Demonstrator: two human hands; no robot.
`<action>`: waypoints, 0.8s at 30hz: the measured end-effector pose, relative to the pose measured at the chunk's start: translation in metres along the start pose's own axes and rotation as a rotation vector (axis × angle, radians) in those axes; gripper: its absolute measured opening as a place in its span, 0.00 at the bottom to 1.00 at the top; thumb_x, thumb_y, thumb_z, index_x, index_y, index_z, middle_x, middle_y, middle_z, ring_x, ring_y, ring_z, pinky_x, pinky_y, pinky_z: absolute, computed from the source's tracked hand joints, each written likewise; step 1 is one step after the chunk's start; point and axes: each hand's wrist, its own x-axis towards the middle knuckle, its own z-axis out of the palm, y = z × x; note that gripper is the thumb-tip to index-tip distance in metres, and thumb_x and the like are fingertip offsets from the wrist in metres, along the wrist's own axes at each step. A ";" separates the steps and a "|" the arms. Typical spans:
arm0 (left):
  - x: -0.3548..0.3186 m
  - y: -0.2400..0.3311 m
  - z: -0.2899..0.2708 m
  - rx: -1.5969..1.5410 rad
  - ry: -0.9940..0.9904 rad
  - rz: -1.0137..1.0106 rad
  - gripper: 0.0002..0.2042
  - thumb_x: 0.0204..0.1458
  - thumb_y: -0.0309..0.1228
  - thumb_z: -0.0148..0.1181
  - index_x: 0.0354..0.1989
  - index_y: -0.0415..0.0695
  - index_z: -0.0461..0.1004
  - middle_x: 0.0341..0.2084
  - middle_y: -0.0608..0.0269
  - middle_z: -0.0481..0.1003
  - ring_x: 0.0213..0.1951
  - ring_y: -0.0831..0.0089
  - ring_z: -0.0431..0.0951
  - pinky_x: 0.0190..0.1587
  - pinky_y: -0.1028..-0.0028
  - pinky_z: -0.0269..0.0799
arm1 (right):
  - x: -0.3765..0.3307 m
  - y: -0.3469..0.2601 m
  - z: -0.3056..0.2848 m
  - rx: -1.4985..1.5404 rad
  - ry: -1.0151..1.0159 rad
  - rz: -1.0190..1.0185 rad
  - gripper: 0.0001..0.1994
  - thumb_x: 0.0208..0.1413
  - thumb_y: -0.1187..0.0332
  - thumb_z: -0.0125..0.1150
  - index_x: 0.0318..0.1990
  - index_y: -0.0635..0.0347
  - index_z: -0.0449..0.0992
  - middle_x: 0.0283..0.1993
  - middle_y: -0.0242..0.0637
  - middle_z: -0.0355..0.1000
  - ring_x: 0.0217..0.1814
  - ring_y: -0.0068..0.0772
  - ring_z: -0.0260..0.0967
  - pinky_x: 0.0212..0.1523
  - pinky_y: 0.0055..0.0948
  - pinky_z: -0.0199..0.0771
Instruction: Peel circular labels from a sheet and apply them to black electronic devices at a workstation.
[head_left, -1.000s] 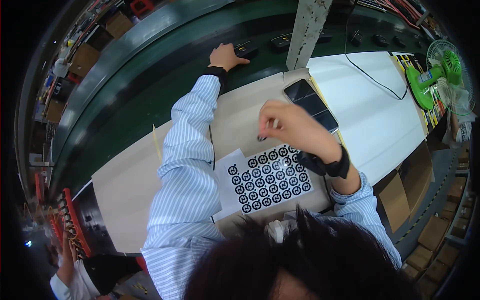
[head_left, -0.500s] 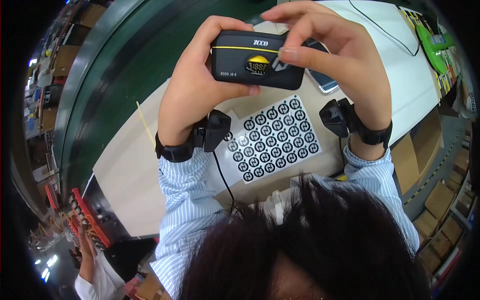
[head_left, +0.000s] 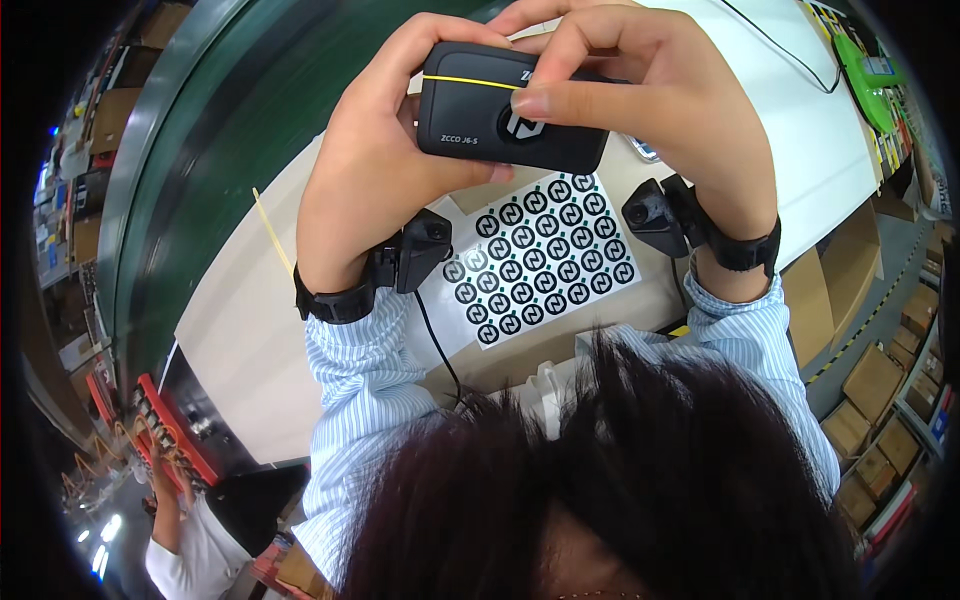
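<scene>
My left hand point(head_left: 375, 140) grips a black rectangular device point(head_left: 465, 108) with a yellow stripe by its left end, fingers over the top edge and thumb along the bottom edge. Pinched by the thumb and finger of my right hand point(head_left: 665, 95) is a round black-and-white sticker point(head_left: 524, 128), lying over the round recess in the device's face. The recess is covered, and part of the sticker is hidden under my thumb. Below the device, a white sheet of similar round stickers point(head_left: 545, 262) rests on the beige table point(head_left: 245, 345).
A dark green conveyor belt point(head_left: 245, 140) runs along the table's left side. At the right stand a bright green object point(head_left: 868, 78) and cardboard point(head_left: 850, 265). A black cable point(head_left: 790, 50) crosses the white surface. Another person point(head_left: 195, 540) works at lower left.
The right thumb and finger have moved left with the sticker, which now covers the recess that showed yellow and a printed part inside. Both hands and the device have shifted slightly up.
</scene>
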 end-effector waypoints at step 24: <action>-0.001 0.001 -0.001 0.066 -0.011 -0.014 0.34 0.21 0.11 0.66 0.45 0.42 0.64 0.37 0.65 0.69 0.40 0.75 0.70 0.44 0.76 0.68 | 0.002 -0.002 0.003 -0.182 -0.002 -0.018 0.04 0.39 0.75 0.62 0.19 0.63 0.73 0.40 0.40 0.66 0.39 0.30 0.66 0.44 0.25 0.66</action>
